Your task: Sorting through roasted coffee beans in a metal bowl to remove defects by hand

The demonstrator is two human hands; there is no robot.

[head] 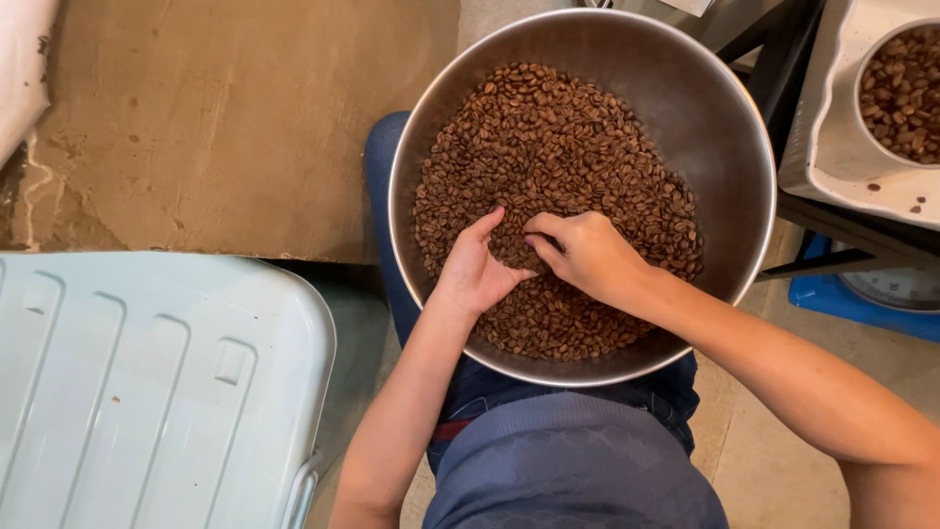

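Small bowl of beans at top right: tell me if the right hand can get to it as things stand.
Probably yes. The right hand is in the beans of the big bowl, and the small bowl sits uncovered beyond its rim, with nothing between them. It would mean stretching the arm.

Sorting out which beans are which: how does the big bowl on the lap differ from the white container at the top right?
The steel bowl is round, shiny metal and fully in view; the white container is matte, squarish outside and cut off by the frame. Both hands, left hand and right hand, dig in the bowl's beans; nobody touches the container's. Both hold brown roasted coffee beans.
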